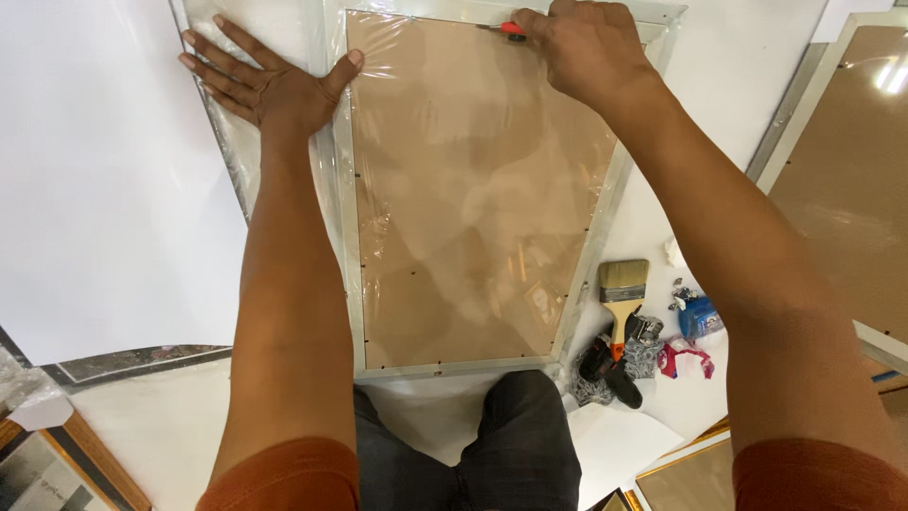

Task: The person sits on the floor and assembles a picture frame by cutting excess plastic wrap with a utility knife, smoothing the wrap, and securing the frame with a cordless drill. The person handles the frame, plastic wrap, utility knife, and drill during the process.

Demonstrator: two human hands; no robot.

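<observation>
A white counter [104, 189] spreads wide to the left of the fingers, bare and evenly lit. Right of the fingers, a second brown-backed frame [842, 170] leans in, catching a bright glare of overhead light at its top corner. Below the fingers, near the counter's edge, lie a brush [621, 289], crumpled rags [605, 364] and more frames [686, 478]. Wooden frame corners [66, 454] sit far lower left.
</observation>
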